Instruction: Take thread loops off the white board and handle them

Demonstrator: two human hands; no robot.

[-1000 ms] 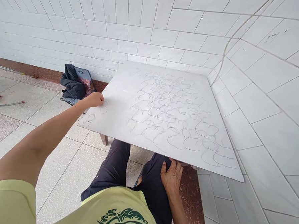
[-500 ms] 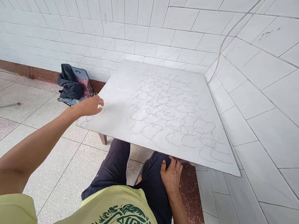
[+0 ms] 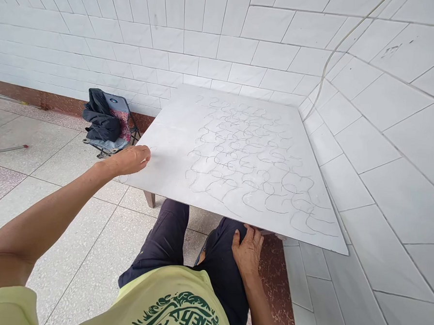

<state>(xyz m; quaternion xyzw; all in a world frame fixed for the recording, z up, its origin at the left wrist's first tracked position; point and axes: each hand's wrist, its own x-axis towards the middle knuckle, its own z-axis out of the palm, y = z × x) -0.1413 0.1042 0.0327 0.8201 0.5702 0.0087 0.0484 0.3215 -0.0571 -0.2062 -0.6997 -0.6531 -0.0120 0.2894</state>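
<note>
My left hand [image 3: 133, 159] is over the left edge of a white board [image 3: 170, 145], with its fingers curled down and drawn together. Whatever is between its fingertips is hidden. A few thin dark curved strands [image 3: 123, 178] show beside it at the board's front left corner. Many more thin curved strands [image 3: 239, 154] lie in loose rows across the middle and right of the board. My right hand [image 3: 249, 249] rests on my right knee under the front edge of the board, fingers loosely spread, holding nothing visible.
White tiled walls [image 3: 369, 165] border the board at the back and right. A cable [image 3: 321, 76] hangs down the corner. A folding chair [image 3: 122, 128] with dark cloth [image 3: 102, 120] on it stands behind the left side. One table leg [image 3: 149, 198] shows below.
My left hand's thumb and fingers, apart before, have come together, with the hand turned more downward at the board's left edge. My right hand stays on the knee.
</note>
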